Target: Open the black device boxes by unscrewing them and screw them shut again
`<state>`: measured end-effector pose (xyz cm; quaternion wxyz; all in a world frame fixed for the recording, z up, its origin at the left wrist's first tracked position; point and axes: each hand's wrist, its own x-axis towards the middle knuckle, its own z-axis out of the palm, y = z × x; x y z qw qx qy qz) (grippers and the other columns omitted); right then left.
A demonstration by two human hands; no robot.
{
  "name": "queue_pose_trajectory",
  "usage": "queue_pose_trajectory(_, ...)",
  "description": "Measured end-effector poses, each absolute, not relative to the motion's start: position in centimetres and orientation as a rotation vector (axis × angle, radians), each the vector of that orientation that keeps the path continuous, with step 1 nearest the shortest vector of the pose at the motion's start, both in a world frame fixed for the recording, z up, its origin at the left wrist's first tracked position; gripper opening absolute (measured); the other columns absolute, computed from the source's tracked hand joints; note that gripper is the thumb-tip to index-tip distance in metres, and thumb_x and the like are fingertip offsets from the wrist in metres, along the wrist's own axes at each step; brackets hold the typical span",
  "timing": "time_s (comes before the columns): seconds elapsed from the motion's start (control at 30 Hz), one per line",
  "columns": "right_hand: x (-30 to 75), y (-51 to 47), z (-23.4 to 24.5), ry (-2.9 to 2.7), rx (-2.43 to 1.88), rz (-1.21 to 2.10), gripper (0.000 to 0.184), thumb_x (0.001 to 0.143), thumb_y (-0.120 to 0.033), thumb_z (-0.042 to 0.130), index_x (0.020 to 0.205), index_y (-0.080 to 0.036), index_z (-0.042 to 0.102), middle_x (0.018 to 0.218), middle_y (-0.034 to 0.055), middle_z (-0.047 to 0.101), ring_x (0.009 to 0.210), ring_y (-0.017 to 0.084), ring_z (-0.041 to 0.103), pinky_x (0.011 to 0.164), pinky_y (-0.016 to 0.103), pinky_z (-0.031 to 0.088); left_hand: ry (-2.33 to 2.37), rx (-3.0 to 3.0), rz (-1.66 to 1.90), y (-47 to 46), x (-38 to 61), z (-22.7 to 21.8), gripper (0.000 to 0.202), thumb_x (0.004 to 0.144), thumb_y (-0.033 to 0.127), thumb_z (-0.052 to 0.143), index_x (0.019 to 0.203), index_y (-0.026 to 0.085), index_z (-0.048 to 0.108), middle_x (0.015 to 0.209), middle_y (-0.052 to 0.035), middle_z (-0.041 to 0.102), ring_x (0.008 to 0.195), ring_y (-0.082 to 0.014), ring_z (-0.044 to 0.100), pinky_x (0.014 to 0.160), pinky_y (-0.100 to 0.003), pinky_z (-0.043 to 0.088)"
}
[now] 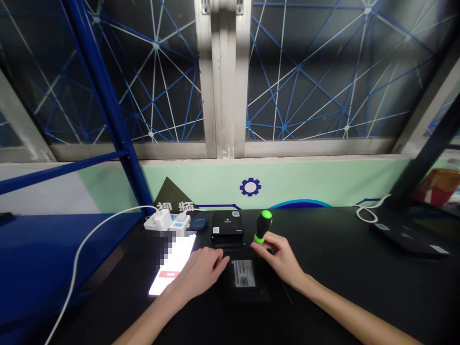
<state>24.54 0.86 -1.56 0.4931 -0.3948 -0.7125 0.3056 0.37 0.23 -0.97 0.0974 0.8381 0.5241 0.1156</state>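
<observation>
My right hand [278,254] pinches a screwdriver [264,226] with a black and bright green handle. The handle points up; its shaft is hard to make out against the dark table. Below and left of it lies a flat black device [247,294] with a white printed label [244,273] facing up. My left hand [204,268] rests palm down at the device's upper left corner, thumb close to its edge and a little apart from the fingers. The fingertips are partly hidden, and I cannot tell whether they touch the device.
A lit phone [179,258] lies left of my left hand. Behind stand a black box [227,225], a small dark blue case [198,224] and a white power strip [179,223] with a charger and cable. Another black device [406,239] with a white cable [366,214] lies far right.
</observation>
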Motion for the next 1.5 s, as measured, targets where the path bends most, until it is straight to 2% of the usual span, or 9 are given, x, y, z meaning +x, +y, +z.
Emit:
queue_pose_trajectory(0.2, 24.7, 1.4, -2.6, -1.570, -0.997, 0.856, 0.034, 0.076, -0.046, 0.077, 0.071, -0.019, 0.058, 0.062, -0.0007, 0.061, 0.056, 0.014, 0.055, 0.055, 0.026, 0.045, 1.553, 2.492, 0.343, 0.1, 0.4, -0.6, 0.043, 0.102, 0.042, 0.037, 0.068, 0.020, 0.053, 0.064, -0.0002, 0.060, 0.060, -0.0171, 0.059, 0.054, -0.028, 0.024)
queue_pose_trajectory(0.4, 25.1, 1.2, -1.8, -1.715, -1.027, 0.690, 0.029, 0.087, -0.042, 0.066, 0.073, -0.017, 0.066, 0.071, 0.0037, 0.068, 0.057, 0.014, 0.053, 0.058, 0.027, 0.044, 1.535, 2.496, 0.362, 0.2, 0.4, -0.8, 0.043, 0.102, 0.041, 0.036, 0.068, 0.020, 0.051, 0.063, 0.0002, 0.058, 0.057, -0.0159, 0.057, 0.052, -0.027, 0.022)
queue_pose_trajectory(0.63, 24.9, 0.7, -1.6, -1.780, -0.929, 0.831, 0.030, 0.096, -0.041, 0.053, 0.098, -0.020, 0.073, 0.092, 0.0070, 0.072, 0.077, 0.019, 0.062, 0.064, 0.027, 0.048, 1.531, 2.522, 0.366, 0.3, 0.2, -1.2, 0.043, 0.102, 0.042, 0.036, 0.067, 0.020, 0.048, 0.060, 0.0014, 0.056, 0.055, -0.0152, 0.056, 0.052, -0.028, 0.020)
queue_pose_trajectory(0.83, 24.5, 1.1, -2.5, -1.636, -0.980, 0.928, 0.033, 0.083, -0.047, 0.070, 0.077, -0.014, 0.071, 0.069, 0.0017, 0.061, 0.057, 0.012, 0.051, 0.054, 0.024, 0.045, 1.527, 2.517, 0.354, 0.4, 0.3, -1.1, 0.042, 0.103, 0.042, 0.036, 0.069, 0.020, 0.049, 0.062, 0.0013, 0.056, 0.057, -0.0154, 0.057, 0.052, -0.028, 0.021)
queue_pose_trajectory(1.0, 24.6, 1.5, -2.8, -1.431, -0.948, 1.075, 0.033, 0.071, -0.042, 0.082, 0.076, -0.017, 0.061, 0.066, -0.0004, 0.065, 0.060, 0.014, 0.061, 0.060, 0.026, 0.051, 1.521, 2.505, 0.360, 0.3, 0.3, -0.9, 0.042, 0.102, 0.042, 0.037, 0.069, 0.020, 0.049, 0.062, 0.0014, 0.056, 0.057, -0.0151, 0.057, 0.052, -0.028, 0.021)
queue_pose_trajectory(1.1, 24.7, 1.3, -2.3, -1.456, -0.936, 1.075, 0.033, 0.076, -0.042, 0.078, 0.071, -0.018, 0.056, 0.073, 0.0043, 0.072, 0.070, 0.019, 0.068, 0.065, 0.027, 0.051, 1.509, 2.499, 0.368, 0.2, 0.3, -0.8, 0.041, 0.102, 0.041, 0.036, 0.068, 0.020, 0.047, 0.062, 0.0017, 0.056, 0.056, -0.0146, 0.056, 0.052, -0.027, 0.021)
queue_pose_trajectory(1.17, 24.8, 1.0, -1.7, -1.559, -0.939, 1.011, 0.028, 0.084, -0.042, 0.070, 0.076, -0.017, 0.062, 0.078, 0.0066, 0.074, 0.077, 0.021, 0.069, 0.071, 0.030, 0.051, 1.509, 2.498, 0.368, 0.2, 0.3, -0.8, 0.041, 0.102, 0.040, 0.037, 0.068, 0.020, 0.047, 0.061, 0.0016, 0.055, 0.056, -0.0145, 0.055, 0.052, -0.028, 0.020)
queue_pose_trajectory(1.33, 25.0, 0.5, -0.9, -1.790, -0.992, 0.646, 0.028, 0.094, -0.040, 0.057, 0.087, -0.019, 0.073, 0.081, 0.0054, 0.068, 0.071, 0.017, 0.057, 0.068, 0.029, 0.046, 1.516, 2.514, 0.366, 0.3, 0.2, -1.0, 0.040, 0.102, 0.039, 0.038, 0.068, 0.020, 0.045, 0.058, 0.0020, 0.052, 0.053, -0.0141, 0.053, 0.052, -0.028, 0.018)
queue_pose_trajectory(1.5, 24.7, 0.7, -1.7, -1.663, -0.944, 0.875, 0.026, 0.089, -0.042, 0.064, 0.085, -0.017, 0.068, 0.072, 0.0007, 0.058, 0.059, 0.012, 0.049, 0.056, 0.025, 0.044, 1.510, 2.517, 0.371, 0.3, 0.3, -0.9, 0.040, 0.102, 0.040, 0.037, 0.067, 0.020, 0.043, 0.059, 0.0021, 0.052, 0.053, -0.0140, 0.053, 0.052, -0.028, 0.017)
